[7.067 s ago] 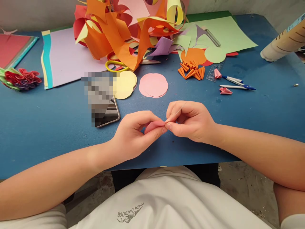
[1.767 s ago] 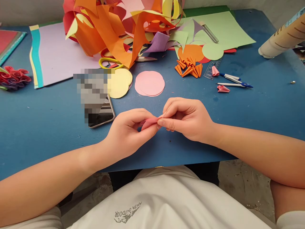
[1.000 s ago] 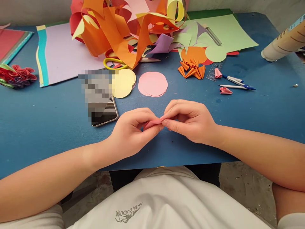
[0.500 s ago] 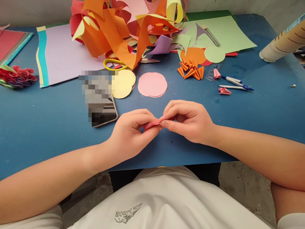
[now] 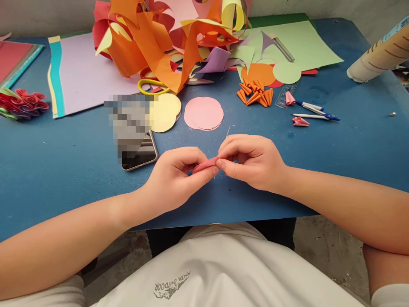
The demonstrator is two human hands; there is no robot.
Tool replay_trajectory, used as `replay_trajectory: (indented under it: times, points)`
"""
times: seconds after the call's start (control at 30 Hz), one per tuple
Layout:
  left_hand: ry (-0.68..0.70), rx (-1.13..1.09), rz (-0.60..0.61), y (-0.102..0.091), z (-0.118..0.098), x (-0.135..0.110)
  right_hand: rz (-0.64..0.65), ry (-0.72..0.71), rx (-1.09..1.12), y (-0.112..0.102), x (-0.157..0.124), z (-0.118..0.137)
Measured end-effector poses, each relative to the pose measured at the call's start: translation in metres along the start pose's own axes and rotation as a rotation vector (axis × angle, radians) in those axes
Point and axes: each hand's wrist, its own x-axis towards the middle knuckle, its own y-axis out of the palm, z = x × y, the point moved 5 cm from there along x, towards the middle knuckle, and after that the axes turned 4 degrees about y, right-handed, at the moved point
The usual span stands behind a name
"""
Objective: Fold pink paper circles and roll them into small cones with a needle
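Note:
Both of my hands meet over the near middle of the blue table (image 5: 57, 162). My left hand (image 5: 175, 177) pinches a small folded pink paper piece (image 5: 204, 164) between thumb and fingers. My right hand (image 5: 254, 161) is closed on the other end of that pink piece and on a thin needle (image 5: 227, 130), whose tip sticks up above the fingers. A stack of pink paper circles (image 5: 203, 113) lies just beyond the hands, with yellow circles (image 5: 164, 111) to its left.
A phone (image 5: 140, 153) lies left of my hands. Behind are a heap of orange, red and yellow paper scraps (image 5: 166, 38), yellow-handled scissors (image 5: 153, 85), lilac and green sheets, small orange cones (image 5: 255, 96), two pink cones, pens (image 5: 316, 111) and a paper rose bunch (image 5: 22, 102).
The pink piece has stayed pinched between both hands. The needle tip now shows above my right fingers; it was hidden in the last frames. The hands have barely shifted.

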Motion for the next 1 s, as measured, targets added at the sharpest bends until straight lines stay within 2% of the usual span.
replay_trajectory:
  times: [0.2,0.43,0.7,1.0]
  points:
    - [0.052,0.012,0.02,0.001,0.0,0.001,-0.033,0.03,0.016,0.0,-0.001,0.001]
    - [-0.06,-0.038,0.038,0.001,0.005,0.002,-0.059,0.107,0.152,0.001,-0.002,-0.005]
    - [0.199,0.138,0.028,0.001,-0.006,-0.001,-0.023,0.159,0.248,0.002,0.0,-0.007]
    - [0.321,0.171,0.017,0.001,-0.013,-0.003,-0.004,0.167,0.32,0.003,-0.002,-0.005]
